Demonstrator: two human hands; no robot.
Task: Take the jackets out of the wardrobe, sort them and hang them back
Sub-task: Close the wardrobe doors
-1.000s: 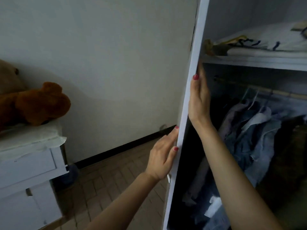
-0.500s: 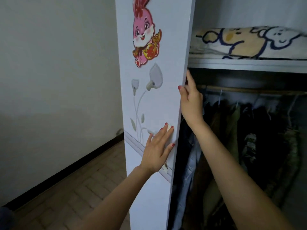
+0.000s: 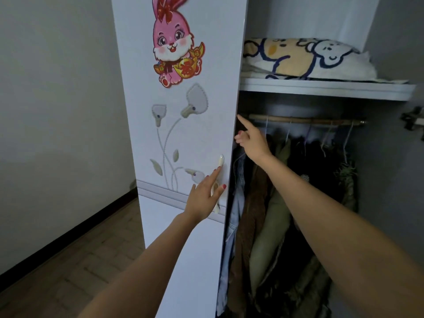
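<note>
Swinging wider than before: wardrobe door (image 3: 183, 134).

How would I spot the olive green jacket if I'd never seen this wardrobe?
Find the white wardrobe door with the pink rabbit sticker, then look right, under the wooden rail, where the jackets hang. The olive green jacket hangs just right of the brown jacket; it is smooth and pale, its neighbours darker.

A single head-worn wide-angle view looks forward and slightly down, close up to the wardrobe door (image 3: 183, 134) at twelve o'clock, the open wardrobe interior (image 3: 309, 180) toward two o'clock.
</note>
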